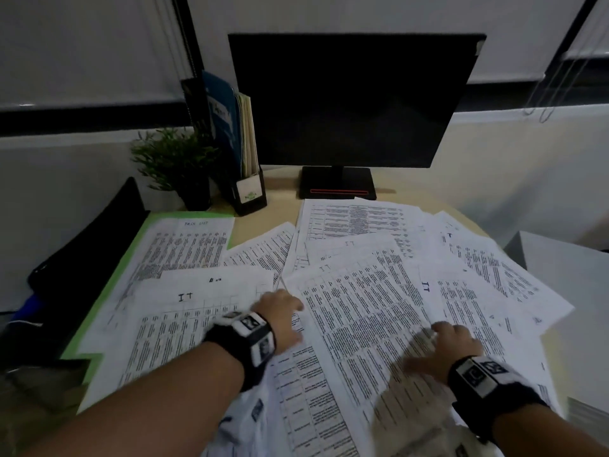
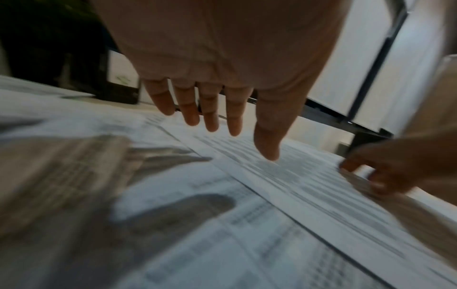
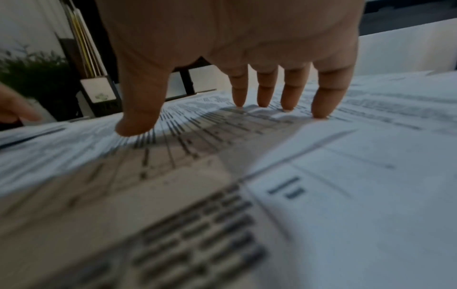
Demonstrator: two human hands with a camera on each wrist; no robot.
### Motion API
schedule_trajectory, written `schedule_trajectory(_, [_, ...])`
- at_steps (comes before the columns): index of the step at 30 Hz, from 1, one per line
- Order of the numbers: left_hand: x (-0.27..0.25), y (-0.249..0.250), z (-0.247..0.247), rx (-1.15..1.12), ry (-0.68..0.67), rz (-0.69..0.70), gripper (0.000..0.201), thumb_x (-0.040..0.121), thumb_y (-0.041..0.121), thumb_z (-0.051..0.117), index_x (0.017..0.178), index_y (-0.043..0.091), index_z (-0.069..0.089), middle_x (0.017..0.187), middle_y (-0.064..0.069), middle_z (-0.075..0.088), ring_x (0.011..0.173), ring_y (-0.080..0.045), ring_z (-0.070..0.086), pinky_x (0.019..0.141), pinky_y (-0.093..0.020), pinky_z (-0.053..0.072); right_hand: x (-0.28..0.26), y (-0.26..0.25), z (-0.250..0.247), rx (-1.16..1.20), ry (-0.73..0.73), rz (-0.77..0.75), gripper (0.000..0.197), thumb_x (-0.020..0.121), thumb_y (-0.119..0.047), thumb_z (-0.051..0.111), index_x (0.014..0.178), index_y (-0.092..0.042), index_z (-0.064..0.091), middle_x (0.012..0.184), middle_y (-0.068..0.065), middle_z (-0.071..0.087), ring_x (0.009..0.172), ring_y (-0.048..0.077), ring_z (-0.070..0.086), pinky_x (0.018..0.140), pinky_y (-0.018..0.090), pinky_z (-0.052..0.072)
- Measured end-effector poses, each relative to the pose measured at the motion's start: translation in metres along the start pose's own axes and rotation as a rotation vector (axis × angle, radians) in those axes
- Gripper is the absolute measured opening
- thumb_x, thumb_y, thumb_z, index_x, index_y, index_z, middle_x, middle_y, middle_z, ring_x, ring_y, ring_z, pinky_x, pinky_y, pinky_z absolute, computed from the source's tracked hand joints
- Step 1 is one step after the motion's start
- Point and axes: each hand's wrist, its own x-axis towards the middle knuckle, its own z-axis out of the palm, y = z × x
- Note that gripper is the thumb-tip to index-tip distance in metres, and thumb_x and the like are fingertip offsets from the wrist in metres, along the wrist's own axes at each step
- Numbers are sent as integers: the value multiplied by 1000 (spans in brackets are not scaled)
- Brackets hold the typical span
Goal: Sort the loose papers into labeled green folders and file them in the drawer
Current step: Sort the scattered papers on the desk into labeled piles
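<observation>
Many loose printed papers (image 1: 359,291) lie fanned over the desk, some hand-marked "IT". A green folder (image 1: 108,291) lies open at the left under a sheet headed "Task list" (image 1: 188,245). My left hand (image 1: 280,311) hovers over the middle sheets; in the left wrist view its fingers (image 2: 210,115) are straight and spread just above the paper (image 2: 247,195), holding nothing. My right hand (image 1: 451,344) sits on the sheets at the right; its fingertips (image 3: 287,105) press down on a printed page (image 3: 321,176), thumb spread to the left.
A dark monitor (image 1: 349,103) stands at the back of the desk. A small potted plant (image 1: 174,163) and a black file holder (image 1: 247,179) with booklets stand back left. A black chair back (image 1: 89,245) is at the left, a white box (image 1: 566,278) at the right.
</observation>
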Motion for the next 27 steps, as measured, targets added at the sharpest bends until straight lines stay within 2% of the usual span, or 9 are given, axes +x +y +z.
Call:
schedule_trajectory(3, [-4,41,30,206,-156,162,58,80,45,62,131,21,48,127,-4,45,118,-27,45,100,-46,41,4,6,4,-82,-7,-48,113,53,-80,66,141,-22,26,140,4,35,129,24,39,108,37,34])
schedule_trajectory(7, [-3,52,57,267,-234,139,62,83,43,61,136,18,41,134,-3,38,125,-27,41,111,-50,25,9,11,-1,-55,-9,-76,109,55,-68,76,137,-17,27,136,4,39,124,23,46,101,34,41])
schedule_trajectory(9, [-3,48,60,171,-212,124,59,88,37,57,141,20,37,145,-1,30,131,-24,36,113,-44,23,14,16,-3,82,-62,-95,96,61,-49,83,134,-14,31,131,4,46,117,22,53,93,30,46])
schedule_trajectory(13, [-3,47,49,-54,-219,99,44,97,26,46,140,16,41,151,0,28,135,-19,35,111,-27,28,24,31,-3,180,-98,-183,55,81,-34,70,126,-13,45,118,4,59,97,17,58,75,21,45])
schedule_trajectory(16, [0,47,40,-85,-223,51,42,97,32,47,138,21,44,145,1,40,130,-17,42,108,-27,33,22,35,-6,185,-32,-272,11,86,-22,58,97,-25,59,96,-1,58,80,13,55,66,16,40])
schedule_trajectory(20, [1,57,30,-42,-224,18,39,95,33,50,132,22,54,136,2,50,125,-18,48,104,-28,38,8,36,-7,141,0,-447,38,83,-27,62,50,-44,55,109,-1,49,109,20,53,87,17,42])
schedule_trajectory(23, [-1,66,34,-62,-245,29,38,92,36,53,128,25,58,131,4,55,117,-19,52,102,-30,41,-5,36,-6,158,10,-608,24,83,-41,58,60,-44,65,141,-10,36,133,18,30,110,25,26])
schedule_trajectory(25, [-2,76,36,-116,-265,-7,51,89,61,46,133,35,51,133,16,49,121,-16,49,108,-36,35,-12,36,-2,127,43,-695,48,71,-61,39,93,-34,72,146,-10,34,134,18,31,111,28,29])
schedule_trajectory(27, [1,85,37,-246,-284,-117,72,83,79,32,133,31,52,134,10,53,125,-21,48,110,-40,31,-9,35,9,158,86,-704,66,59,-67,35,99,-30,71,135,-7,51,122,21,48,100,35,45])
